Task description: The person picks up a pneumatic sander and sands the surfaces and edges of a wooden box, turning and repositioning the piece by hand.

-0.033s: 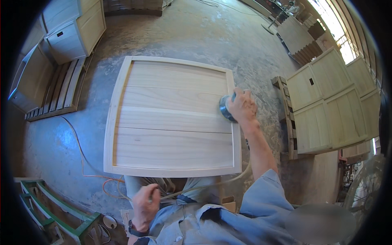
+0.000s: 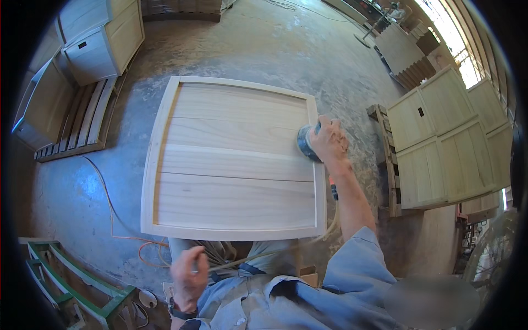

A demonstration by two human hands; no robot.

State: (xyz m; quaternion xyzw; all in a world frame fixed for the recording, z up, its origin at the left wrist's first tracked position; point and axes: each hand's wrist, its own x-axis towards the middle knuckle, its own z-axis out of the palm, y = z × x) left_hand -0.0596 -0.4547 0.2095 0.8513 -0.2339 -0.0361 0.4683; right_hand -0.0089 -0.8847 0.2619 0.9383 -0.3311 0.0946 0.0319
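A pale wooden panel (image 2: pixel 236 203) with a raised frame lies flat before me, its near edge over my lap. My right hand (image 2: pixel 331 142) is closed over the top of a round power sander (image 2: pixel 306 144), which rests on the panel's right edge, across the frame strip. From the sander's side a tan hose (image 2: pixel 313 240) bends down and runs across my lap to the left. My left hand (image 2: pixel 190 274), below the panel's near left corner, is closed where the hose reaches it; its fingers are slightly blurred.
Wooden cabinets (image 2: pixel 91 52) stand on a slatted pallet (image 2: pixel 91 118) at far left. More cabinet fronts (image 2: pixel 440 148) are stacked on a pallet at right. A green metal frame (image 2: pixel 71 275) lies at lower left. A cord (image 2: pixel 107 192) trails over the concrete floor (image 2: pixel 247 49).
My left hand has shifted slightly left and down with the hose. The sander and right hand have moved only a touch to the right; an orange-and-black part now shows beside my right forearm.
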